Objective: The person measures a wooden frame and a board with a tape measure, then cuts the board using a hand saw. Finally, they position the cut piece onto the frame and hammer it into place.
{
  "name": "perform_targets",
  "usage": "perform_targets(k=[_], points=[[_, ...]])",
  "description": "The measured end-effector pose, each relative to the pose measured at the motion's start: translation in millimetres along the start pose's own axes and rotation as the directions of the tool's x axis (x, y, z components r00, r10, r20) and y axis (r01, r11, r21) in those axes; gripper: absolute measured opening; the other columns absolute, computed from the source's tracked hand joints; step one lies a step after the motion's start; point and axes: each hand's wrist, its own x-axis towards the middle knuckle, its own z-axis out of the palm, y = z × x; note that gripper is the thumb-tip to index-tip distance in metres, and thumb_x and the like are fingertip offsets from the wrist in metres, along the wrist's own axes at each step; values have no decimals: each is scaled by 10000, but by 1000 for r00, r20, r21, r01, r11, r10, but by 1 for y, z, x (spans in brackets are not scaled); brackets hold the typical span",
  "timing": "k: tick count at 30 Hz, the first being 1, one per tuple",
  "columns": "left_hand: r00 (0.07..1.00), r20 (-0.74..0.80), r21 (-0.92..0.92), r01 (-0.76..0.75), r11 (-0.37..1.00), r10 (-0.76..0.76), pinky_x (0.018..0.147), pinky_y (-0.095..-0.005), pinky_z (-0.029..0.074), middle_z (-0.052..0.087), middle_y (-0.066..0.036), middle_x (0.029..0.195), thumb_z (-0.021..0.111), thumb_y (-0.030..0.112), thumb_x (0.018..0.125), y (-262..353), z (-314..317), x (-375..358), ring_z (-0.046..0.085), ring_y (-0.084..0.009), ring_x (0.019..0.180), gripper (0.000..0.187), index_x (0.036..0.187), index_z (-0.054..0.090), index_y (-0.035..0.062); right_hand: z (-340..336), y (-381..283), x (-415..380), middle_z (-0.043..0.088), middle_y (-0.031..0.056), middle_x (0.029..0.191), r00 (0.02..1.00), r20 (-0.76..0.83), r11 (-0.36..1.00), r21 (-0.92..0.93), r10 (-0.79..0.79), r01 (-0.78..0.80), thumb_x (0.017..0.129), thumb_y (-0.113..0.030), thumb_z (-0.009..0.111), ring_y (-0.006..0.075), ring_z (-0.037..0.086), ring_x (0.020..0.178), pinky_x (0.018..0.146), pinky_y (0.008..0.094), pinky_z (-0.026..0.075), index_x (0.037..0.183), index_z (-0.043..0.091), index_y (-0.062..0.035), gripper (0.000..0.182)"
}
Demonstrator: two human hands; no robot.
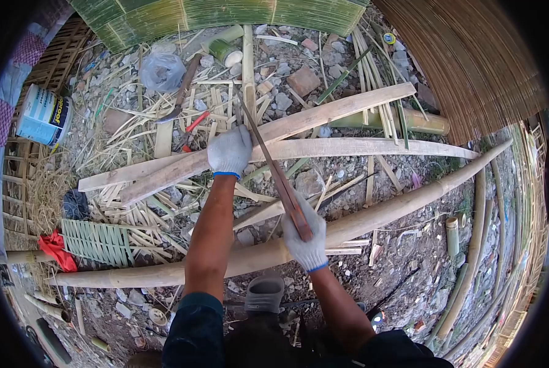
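Note:
My left hand (230, 151), in a white knitted glove, grips the upper of two crossed wooden planks; this upper plank (323, 118) slants up to the right. The other plank (372, 147) passes beneath it. My right hand (305, 236), gloved too, is closed around the lower end of a long, narrow, reddish-brown tool (280, 184). Its thin dark upper end crosses the upper plank just right of my left hand. The exact kind of tool cannot be made out at this angle. A thick bamboo pole (397, 211) lies below the planks, passing under my forearms.
Stones and split bamboo strips cover the ground. A curved blade (173, 113) and a red-handled tool (196, 121) lie near a plastic bag (162, 72). A paint bucket (44, 116) sits far left. Woven bamboo panels (225, 15) border the top, and bamboo poles (471, 257) the right.

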Motion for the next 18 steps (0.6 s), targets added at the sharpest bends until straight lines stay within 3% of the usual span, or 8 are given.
perform_targets(k=[4,6,9,12,14,18], points=[[1000,-21,36,8,999,-8,652,-526,597,757,-166,813,465,288,1051,0,5,-1,749,-392,717,341,894,702,100,-2,4,-22,775,221,1186,996,-24,987,140,87,-83,915,-41,670,226,790,1023,864,330,594,1500,573,17,596],[996,-72,55,-51,997,55,639,-508,594,755,-152,804,475,274,1043,0,3,-4,749,-373,705,310,891,682,100,-5,-22,-3,765,144,1251,986,54,986,57,156,-159,1001,-109,641,192,743,1046,915,324,584,1505,578,26,526],[994,-68,65,-83,994,87,635,-503,592,754,-146,806,479,273,1042,-2,2,-4,747,-372,705,300,897,677,100,22,-7,56,770,204,1044,999,26,995,-100,-24,26,921,-38,667,233,790,931,777,347,592,1471,599,8,557],[994,-73,56,-82,995,86,637,-506,591,755,-147,809,478,276,1042,-2,3,-5,746,-376,708,305,895,681,102,10,-10,24,764,208,1041,995,21,995,-20,100,-100,924,-44,665,280,794,918,754,369,594,1458,606,6,540],[992,-103,18,-66,998,68,617,-527,585,744,-161,792,483,289,1045,-2,3,2,735,-397,696,299,902,676,111,-5,3,-20,760,208,1011,998,-35,997,55,49,-47,924,-46,655,340,785,917,772,386,596,1454,607,-2,534],[995,-64,84,-67,994,73,611,-546,582,737,-169,778,486,300,1048,-8,15,-1,730,-410,693,298,909,675,117,-11,-12,-8,759,214,996,990,9,986,78,144,-144,919,-60,660,359,783,917,802,399,595,1457,598,9,547]])
